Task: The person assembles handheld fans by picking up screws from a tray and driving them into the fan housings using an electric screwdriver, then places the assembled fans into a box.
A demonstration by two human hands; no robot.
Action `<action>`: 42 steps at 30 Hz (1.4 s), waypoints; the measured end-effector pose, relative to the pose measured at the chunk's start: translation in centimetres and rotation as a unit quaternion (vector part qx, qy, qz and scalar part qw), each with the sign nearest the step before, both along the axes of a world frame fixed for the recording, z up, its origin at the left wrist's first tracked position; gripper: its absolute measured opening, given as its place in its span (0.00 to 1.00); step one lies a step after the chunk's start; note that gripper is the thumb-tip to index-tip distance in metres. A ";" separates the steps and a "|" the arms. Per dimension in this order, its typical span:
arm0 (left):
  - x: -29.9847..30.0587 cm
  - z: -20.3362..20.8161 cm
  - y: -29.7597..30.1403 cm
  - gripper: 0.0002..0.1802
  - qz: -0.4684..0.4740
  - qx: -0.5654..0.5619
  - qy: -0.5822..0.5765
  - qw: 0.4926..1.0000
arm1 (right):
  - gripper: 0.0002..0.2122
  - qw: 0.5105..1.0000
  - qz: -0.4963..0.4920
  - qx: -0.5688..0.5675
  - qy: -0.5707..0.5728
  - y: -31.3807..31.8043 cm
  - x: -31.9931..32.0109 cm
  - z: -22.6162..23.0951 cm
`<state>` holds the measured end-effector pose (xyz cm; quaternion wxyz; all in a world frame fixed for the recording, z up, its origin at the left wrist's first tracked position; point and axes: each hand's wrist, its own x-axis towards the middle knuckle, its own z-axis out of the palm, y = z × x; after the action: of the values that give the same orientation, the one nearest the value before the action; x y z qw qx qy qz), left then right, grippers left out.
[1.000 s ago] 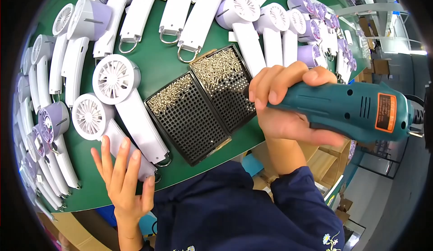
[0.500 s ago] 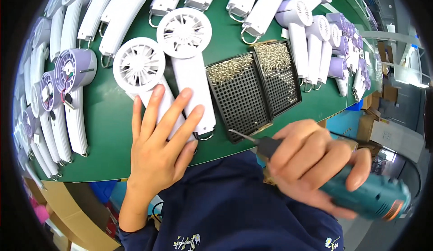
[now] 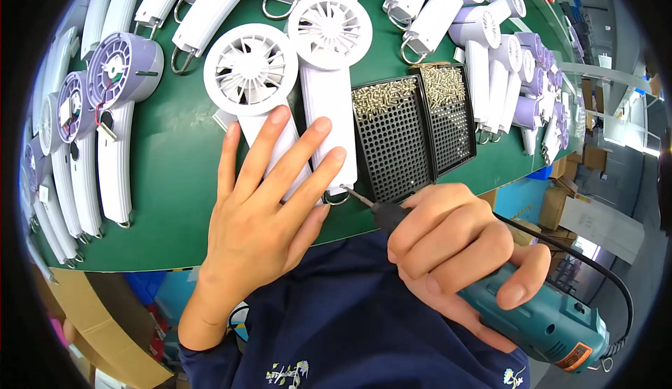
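Two white handheld fans lie side by side in front of me, the left fan (image 3: 252, 71) partly hidden under my fingers and the right fan (image 3: 329, 102) more exposed. Spread flat, my left hand (image 3: 262, 207) rests across their handles. My right hand (image 3: 455, 242) grips a teal electric screwdriver (image 3: 532, 312) with a black nose. Its thin bit meets the lower end of the right fan's handle, close to a dark wrist loop. Whether the bit sits in a screw is too small to tell.
Two black perforated trays, a left tray (image 3: 392, 154) and a right tray (image 3: 451, 137), hold many small screws. Open purple fan heads (image 3: 126, 71) with wires stand at left. More white and purple fans (image 3: 476, 29) line the back and right. A black cord (image 3: 588, 259) trails from the screwdriver.
My right hand has brought the screwdriver left, its bit now at the right fan's handle end. In the picture, the fans and trays sit further right, and the view has shifted somewhat.
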<state>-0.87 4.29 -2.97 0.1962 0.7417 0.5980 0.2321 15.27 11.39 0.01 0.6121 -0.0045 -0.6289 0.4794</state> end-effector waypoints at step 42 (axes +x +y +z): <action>0.7 0.3 -0.1 0.28 0.017 0.013 0.017 1.000 | 0.29 0.995 -0.028 -0.079 0.052 1.4 5.1 3.3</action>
<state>-0.19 4.18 -2.66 0.1724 0.7378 0.6103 0.2311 20.38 12.77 3.31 0.6547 -0.0459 -0.5560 0.5100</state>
